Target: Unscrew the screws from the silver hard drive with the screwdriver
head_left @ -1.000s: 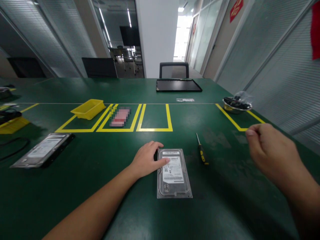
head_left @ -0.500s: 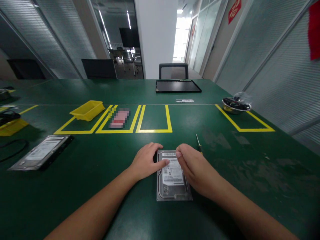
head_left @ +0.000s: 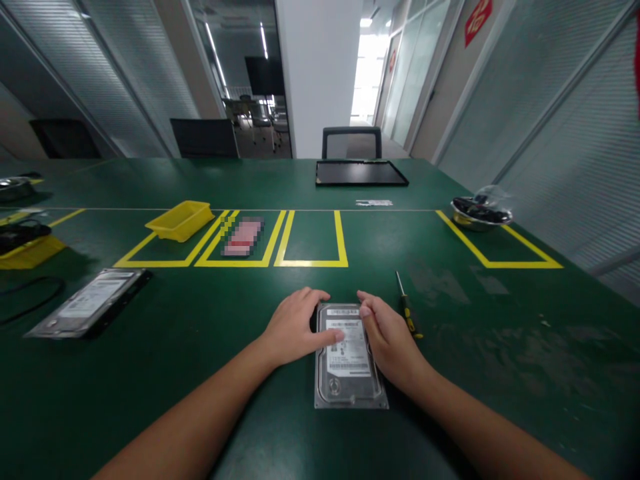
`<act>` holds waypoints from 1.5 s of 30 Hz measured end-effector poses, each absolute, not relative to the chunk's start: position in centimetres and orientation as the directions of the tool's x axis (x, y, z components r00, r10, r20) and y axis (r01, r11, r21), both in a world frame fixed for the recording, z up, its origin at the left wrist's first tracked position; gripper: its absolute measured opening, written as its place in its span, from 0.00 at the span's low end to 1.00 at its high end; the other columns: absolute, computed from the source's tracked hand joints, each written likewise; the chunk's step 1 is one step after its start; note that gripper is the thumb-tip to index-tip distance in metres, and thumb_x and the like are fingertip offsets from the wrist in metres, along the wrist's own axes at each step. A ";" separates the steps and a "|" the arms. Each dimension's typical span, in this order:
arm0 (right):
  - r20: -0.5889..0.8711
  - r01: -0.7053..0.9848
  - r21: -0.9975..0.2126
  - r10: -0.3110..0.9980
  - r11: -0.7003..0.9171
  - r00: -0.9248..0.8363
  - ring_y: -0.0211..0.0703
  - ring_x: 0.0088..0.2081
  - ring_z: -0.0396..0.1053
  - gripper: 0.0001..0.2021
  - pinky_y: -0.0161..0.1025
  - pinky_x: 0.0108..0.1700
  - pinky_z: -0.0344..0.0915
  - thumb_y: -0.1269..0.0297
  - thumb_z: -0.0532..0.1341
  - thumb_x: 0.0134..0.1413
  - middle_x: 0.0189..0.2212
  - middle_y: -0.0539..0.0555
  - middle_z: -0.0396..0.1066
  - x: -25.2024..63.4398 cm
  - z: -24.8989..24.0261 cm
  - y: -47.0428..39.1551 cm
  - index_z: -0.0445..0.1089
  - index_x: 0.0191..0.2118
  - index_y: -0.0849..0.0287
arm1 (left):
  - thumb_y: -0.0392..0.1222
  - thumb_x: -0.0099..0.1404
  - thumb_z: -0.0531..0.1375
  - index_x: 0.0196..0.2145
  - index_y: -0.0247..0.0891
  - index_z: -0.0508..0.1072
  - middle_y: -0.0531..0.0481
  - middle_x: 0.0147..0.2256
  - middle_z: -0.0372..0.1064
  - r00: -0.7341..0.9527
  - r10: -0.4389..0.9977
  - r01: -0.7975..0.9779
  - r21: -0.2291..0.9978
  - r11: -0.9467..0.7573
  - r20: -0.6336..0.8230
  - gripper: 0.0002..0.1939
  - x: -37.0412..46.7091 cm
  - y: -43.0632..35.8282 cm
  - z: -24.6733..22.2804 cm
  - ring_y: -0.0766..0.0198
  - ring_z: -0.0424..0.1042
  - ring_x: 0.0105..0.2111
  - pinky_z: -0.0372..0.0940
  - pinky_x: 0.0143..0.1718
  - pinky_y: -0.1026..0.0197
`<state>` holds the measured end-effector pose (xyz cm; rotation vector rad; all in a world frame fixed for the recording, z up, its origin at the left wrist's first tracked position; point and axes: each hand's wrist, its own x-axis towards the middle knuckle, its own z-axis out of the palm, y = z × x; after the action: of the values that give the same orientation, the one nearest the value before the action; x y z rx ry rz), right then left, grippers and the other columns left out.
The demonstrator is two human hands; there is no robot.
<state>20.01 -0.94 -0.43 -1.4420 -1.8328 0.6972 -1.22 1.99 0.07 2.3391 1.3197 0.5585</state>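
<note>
A silver hard drive (head_left: 350, 385) with a white printed label lies on the green table in front of me. My left hand (head_left: 305, 327) grips its left side, the thumb lying across the label and the fingers at the far left corner. At the right side, my right hand (head_left: 387, 330) is closed against the drive's edge. Its thumb is by the far right corner and its forefinger reaches just past it; the other fingers are mostly hidden. A screwdriver (head_left: 409, 313) with a black and yellow handle lies just right of that hand.
A second hard drive (head_left: 93, 300) lies at left near a black cable (head_left: 55, 293). Beyond are a yellow tray (head_left: 183, 221), a blurred pink item (head_left: 243, 237) and yellow tape outlines. A metal bowl (head_left: 475, 220) stands at right, a black-framed panel (head_left: 361, 173) at the back.
My right hand has shifted down slightly and its forefinger has straightened over the drive's far corner. More of the screwdriver shows now. The left hand keeps its hold, and the view has moved slightly.
</note>
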 end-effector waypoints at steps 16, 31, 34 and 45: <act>0.158 0.570 -0.789 0.972 0.231 -0.175 0.47 0.56 0.65 0.16 0.50 0.56 0.62 0.57 0.46 0.68 0.55 0.62 0.66 19.7 -0.7 -1.3 0.64 0.49 0.60 | 0.59 0.57 0.64 0.55 0.40 0.64 0.45 0.47 0.67 0.464 0.879 0.676 0.598 -0.430 0.108 0.34 -1.4 2.3 0.3 0.52 0.67 0.47 0.65 0.46 0.50; 0.224 0.613 -0.757 0.971 0.227 -0.082 0.40 0.30 0.67 0.08 0.37 0.33 0.60 0.60 0.53 0.63 0.29 0.51 0.70 21.5 0.7 0.4 0.66 0.36 0.57 | 0.61 0.56 0.64 0.54 0.40 0.64 0.44 0.47 0.67 0.460 0.881 0.677 0.600 -0.427 0.109 0.34 -1.5 2.3 0.2 0.51 0.68 0.47 0.65 0.46 0.50; 0.190 0.562 -0.799 0.977 0.213 -0.101 0.39 0.30 0.68 0.09 0.36 0.32 0.61 0.59 0.54 0.62 0.29 0.51 0.71 21.8 0.7 0.7 0.66 0.35 0.57 | 0.61 0.56 0.64 0.54 0.40 0.64 0.44 0.47 0.67 0.458 0.883 0.684 0.595 -0.422 0.100 0.34 -1.4 2.3 0.3 0.51 0.68 0.47 0.65 0.46 0.50; 0.104 0.315 -0.938 0.985 0.144 -0.139 0.38 0.29 0.67 0.08 0.36 0.33 0.64 0.59 0.59 0.56 0.26 0.50 0.69 22.1 0.8 1.7 0.67 0.32 0.58 | 0.62 0.56 0.64 0.55 0.41 0.64 0.45 0.45 0.67 0.457 0.884 0.682 0.599 -0.420 0.099 0.35 -1.4 2.4 0.1 0.52 0.69 0.44 0.65 0.44 0.51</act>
<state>22.06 1.65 0.83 -1.2883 -1.5989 1.0260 -1.42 2.35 0.13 2.2292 1.3068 0.5593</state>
